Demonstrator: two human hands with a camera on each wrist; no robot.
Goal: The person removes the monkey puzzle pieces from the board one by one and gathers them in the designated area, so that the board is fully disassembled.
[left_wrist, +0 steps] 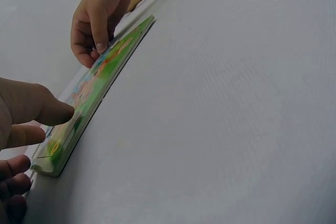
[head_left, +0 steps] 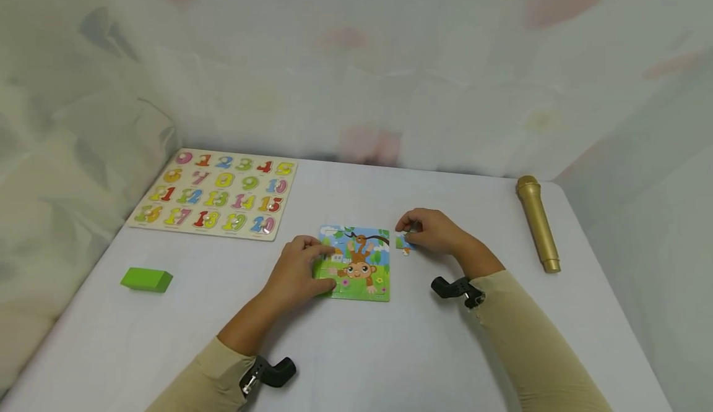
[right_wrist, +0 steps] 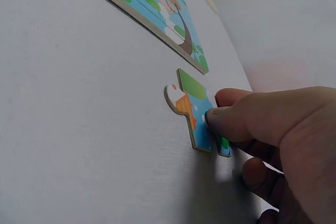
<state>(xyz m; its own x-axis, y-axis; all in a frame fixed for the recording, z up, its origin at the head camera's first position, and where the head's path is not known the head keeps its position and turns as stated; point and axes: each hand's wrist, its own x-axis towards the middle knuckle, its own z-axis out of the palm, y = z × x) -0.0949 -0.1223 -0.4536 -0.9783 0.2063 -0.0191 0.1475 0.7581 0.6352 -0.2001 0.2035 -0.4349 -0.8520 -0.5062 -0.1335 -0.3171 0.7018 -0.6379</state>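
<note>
A square monkey jigsaw puzzle (head_left: 362,248) lies flat on the white table. My left hand (head_left: 301,273) is at its left side, with the thumb and a finger extended onto the board; the left wrist view shows the thumb (left_wrist: 55,109) over the picture. Just right of the puzzle, my right hand (head_left: 434,232) pinches a jigsaw piece (right_wrist: 191,103) between thumb and forefinger. That piece is blue and green, with a white and orange round knob. Another bit of printed board (right_wrist: 224,149) shows behind it, partly hidden by the fingers; whether it is separate I cannot tell.
A wooden number board (head_left: 208,195) lies at the back left. Nearer on the left is a green block (head_left: 146,279). A gold microphone (head_left: 538,223) lies at the far right. Patterned cloth (head_left: 345,90) hangs behind the table.
</note>
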